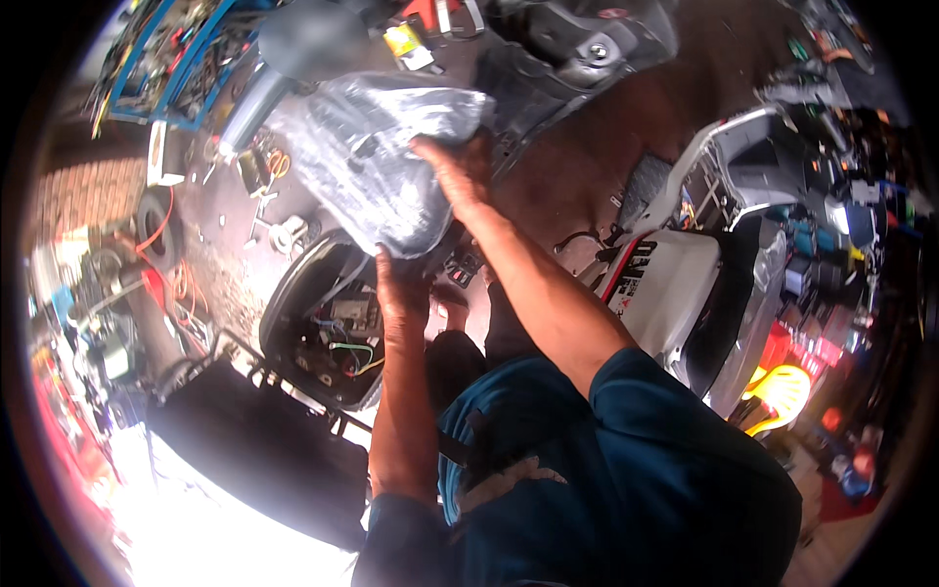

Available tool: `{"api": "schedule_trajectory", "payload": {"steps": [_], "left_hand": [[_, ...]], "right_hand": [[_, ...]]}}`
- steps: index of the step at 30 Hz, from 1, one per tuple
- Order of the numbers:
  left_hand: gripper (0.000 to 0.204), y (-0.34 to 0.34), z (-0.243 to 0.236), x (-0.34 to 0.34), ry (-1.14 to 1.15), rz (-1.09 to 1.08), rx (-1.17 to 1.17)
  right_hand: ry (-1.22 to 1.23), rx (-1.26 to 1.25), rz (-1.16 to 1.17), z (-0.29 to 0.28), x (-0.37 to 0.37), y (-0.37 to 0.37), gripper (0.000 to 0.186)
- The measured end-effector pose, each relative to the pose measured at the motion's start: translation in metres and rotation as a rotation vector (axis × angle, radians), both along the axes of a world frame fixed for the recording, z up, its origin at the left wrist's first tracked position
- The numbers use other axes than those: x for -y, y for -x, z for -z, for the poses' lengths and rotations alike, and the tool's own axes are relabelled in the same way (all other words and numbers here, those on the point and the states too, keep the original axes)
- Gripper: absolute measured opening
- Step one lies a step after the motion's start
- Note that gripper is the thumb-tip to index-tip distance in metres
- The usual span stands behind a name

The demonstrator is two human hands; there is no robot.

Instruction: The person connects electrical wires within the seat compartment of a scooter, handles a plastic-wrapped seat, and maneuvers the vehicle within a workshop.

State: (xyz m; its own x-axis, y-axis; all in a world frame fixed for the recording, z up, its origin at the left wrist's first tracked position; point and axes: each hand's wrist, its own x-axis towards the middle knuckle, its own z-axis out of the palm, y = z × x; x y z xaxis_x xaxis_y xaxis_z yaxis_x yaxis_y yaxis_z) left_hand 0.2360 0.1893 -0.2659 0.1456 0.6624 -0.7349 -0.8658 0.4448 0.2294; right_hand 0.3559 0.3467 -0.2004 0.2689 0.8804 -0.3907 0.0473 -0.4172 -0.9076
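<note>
Grasping the wrapped piece point(377, 157) with the left grip point(399, 292) at its lower edge and the right grip point(462, 178) at its right edge. Holding it just beyond the open compartment point(278, 293) with wires point(346, 345), left of the white panel point(675, 279).

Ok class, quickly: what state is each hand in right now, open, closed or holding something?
Left hand: holding the plastic bag at its lower edge.
Right hand: holding the same bag at its right side.
</note>
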Motion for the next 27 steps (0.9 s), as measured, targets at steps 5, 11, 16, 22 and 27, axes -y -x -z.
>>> {"api": "schedule_trajectory", "payload": {"steps": [5,11,16,22,27], "left_hand": [[0.092,-0.018,-0.024,-0.047,0.063,-0.106,-0.087],[0.067,-0.004,-0.017,-0.038,-0.454,-0.147,0.390],[0.062,0.022,-0.022,-0.036,-0.168,-0.391,0.339],[0.055,0.055,-0.052,-0.021,-0.400,-0.264,0.200],[0.053,0.061,-0.057,0.010,-0.245,-0.420,-0.069]], "right_hand": [[0.104,0.041,-0.066,-0.009,-0.013,0.006,0.095],[-0.196,0.092,-0.074,-0.019,-0.023,0.031,0.089],[-0.060,0.018,-0.004,-0.082,-0.026,0.042,0.074],[-0.241,0.028,0.161,-0.113,-0.011,0.057,0.039],[-0.459,-0.072,0.187,-0.130,0.018,0.048,0.034]]}}
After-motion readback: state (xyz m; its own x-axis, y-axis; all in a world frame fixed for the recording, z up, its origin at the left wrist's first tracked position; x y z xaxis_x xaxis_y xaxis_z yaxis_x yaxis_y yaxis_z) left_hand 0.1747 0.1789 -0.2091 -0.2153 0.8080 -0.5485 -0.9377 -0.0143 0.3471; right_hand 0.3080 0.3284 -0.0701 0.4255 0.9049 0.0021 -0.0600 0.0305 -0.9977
